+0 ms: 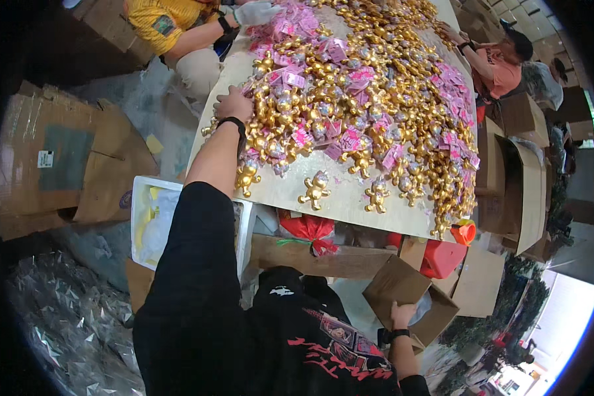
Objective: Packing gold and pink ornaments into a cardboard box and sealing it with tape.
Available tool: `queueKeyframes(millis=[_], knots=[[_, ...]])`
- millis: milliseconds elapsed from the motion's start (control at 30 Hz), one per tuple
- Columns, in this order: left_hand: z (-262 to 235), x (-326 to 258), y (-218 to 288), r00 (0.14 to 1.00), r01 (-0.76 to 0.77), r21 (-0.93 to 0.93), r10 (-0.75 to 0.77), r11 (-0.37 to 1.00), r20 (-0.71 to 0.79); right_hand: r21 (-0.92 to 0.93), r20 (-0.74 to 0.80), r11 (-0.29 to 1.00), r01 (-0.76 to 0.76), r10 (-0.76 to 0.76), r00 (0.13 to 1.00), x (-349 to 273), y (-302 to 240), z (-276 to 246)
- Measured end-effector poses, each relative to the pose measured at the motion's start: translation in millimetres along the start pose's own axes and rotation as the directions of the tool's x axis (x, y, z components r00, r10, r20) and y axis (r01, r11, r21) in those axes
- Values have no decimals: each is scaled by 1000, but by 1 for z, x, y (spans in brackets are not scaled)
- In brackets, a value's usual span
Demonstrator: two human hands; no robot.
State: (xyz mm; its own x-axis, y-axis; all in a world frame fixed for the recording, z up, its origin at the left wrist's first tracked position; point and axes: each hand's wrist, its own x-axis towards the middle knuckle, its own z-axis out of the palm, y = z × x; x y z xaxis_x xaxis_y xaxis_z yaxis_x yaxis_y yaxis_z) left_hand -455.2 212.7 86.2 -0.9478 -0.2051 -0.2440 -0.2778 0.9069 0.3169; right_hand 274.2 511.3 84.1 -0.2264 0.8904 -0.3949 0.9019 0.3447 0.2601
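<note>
In the head view, your left hand reaches across to the left edge of the pale table, with a dark band on its wrist. The fingers bend down at the side of the heap, beside the gold bear-shaped figures; you cannot tell from here whether they are closed on one. The figures cover most of the tabletop, with pink cards scattered among them. Near the edge closest to you, one gold figure lies apart from the heap, and another lies to its right.

Your right hand is low on the right, below the table edge, its fingers clamped on the near edge of an open cardboard box, which sits tilted. To the right of the box's top stands a red container, with an orange cup-like piece just above it. Under the table edge hangs a red bag, and a white foam box is beneath your left arm. At the top left, a co-worker's gloved hand is beside the pink cards; another co-worker reaches to the heap from the right.
</note>
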Motion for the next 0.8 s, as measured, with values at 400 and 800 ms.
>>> queueKeyframes(millis=[400,800], knots=[[-81,-26,125,832,-536,-399,545,744,-101,266,-230,964,28,35,972,-11,-4,-5],[-184,-294,344,369,-740,-617,929,268,-39,696,-80,693,186,-183,980,-3,46,-3]])
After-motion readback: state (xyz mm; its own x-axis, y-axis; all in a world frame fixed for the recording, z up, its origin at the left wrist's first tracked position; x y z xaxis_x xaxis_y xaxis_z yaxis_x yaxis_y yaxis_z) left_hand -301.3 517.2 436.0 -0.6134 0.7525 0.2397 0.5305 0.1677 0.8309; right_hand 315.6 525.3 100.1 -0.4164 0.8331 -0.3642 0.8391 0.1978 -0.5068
